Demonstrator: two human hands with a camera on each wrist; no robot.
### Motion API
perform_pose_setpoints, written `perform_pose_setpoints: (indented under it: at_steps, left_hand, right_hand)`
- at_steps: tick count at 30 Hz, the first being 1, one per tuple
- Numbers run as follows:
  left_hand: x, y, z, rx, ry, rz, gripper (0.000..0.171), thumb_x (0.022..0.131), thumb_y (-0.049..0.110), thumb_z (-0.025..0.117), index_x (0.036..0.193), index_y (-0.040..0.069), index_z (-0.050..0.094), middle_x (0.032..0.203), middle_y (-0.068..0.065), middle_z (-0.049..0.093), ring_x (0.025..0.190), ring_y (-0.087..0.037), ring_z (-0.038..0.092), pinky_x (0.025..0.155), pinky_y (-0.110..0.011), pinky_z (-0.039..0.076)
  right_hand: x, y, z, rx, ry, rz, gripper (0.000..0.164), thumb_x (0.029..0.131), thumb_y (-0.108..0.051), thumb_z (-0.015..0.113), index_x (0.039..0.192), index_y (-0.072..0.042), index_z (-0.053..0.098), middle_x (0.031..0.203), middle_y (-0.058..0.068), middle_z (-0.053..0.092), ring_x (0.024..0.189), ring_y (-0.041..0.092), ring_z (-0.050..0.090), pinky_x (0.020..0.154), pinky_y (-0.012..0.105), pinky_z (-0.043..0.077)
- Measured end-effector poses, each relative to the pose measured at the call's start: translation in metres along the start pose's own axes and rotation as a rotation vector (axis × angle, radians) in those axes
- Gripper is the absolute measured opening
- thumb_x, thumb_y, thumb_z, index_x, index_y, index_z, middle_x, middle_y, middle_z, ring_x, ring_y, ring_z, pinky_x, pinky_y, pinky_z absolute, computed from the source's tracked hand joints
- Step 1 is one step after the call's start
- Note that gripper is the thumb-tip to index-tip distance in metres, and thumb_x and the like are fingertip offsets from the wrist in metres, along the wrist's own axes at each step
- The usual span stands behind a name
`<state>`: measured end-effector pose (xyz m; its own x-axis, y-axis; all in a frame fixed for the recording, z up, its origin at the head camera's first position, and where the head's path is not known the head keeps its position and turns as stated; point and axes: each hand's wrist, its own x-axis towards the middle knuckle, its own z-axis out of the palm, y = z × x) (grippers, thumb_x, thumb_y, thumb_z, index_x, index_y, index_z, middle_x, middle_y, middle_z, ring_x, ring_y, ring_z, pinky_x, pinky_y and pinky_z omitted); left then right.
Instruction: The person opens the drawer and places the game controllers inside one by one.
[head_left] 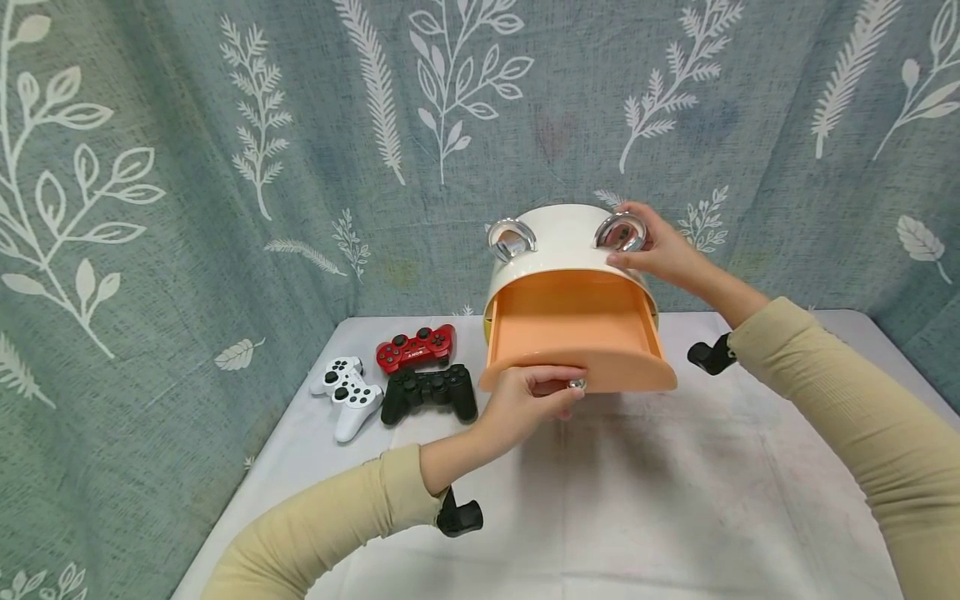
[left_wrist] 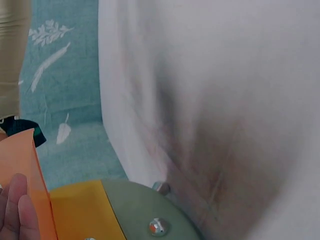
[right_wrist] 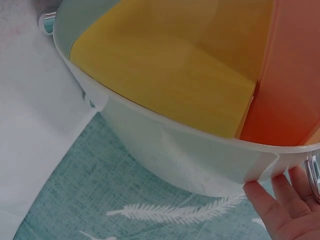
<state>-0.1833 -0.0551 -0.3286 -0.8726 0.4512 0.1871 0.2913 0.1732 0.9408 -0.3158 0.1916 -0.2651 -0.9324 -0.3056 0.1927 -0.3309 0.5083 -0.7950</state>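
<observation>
A white frog-shaped drawer cabinet (head_left: 566, 237) stands at the back of the table, with two chrome ring eyes on top. Its orange drawer (head_left: 630, 372) is pulled out toward me, and no contents show inside. My left hand (head_left: 522, 402) pinches the small silver knob (head_left: 577, 384) on that drawer's front. With thumb in front and fingers behind, my right hand (head_left: 666, 250) grips the cabinet around the right chrome eye (head_left: 622, 233). Under the orange drawer, the left wrist view shows a yellow drawer (left_wrist: 82, 210) and a green drawer (left_wrist: 132, 202).
Left of the cabinet lie a red game controller (head_left: 416, 347), a black one (head_left: 429, 393) and a white one (head_left: 348, 397). A white cloth covers the table (head_left: 675, 500). Patterned green curtains (head_left: 315, 125) hang behind and along the left side.
</observation>
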Motion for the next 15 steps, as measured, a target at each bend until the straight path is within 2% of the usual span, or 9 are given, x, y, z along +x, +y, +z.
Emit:
perform_pose_setpoints:
  at_steps: [15]
  left_hand:
    - [-0.014,-0.003,0.003,0.016,-0.005,0.029,0.025,0.083,0.006,0.066,0.107,-0.001,0.067,0.090,-0.019,0.068,0.058,-0.008,0.059,0.060,-0.023,0.051]
  right_hand:
    - [-0.001,-0.002,-0.001,0.001,-0.007,0.007,0.072,0.088,-0.021,0.062,0.144,-0.017,0.018,0.135,0.015,0.032,0.074,0.018,0.050,0.073,0.033,0.042]
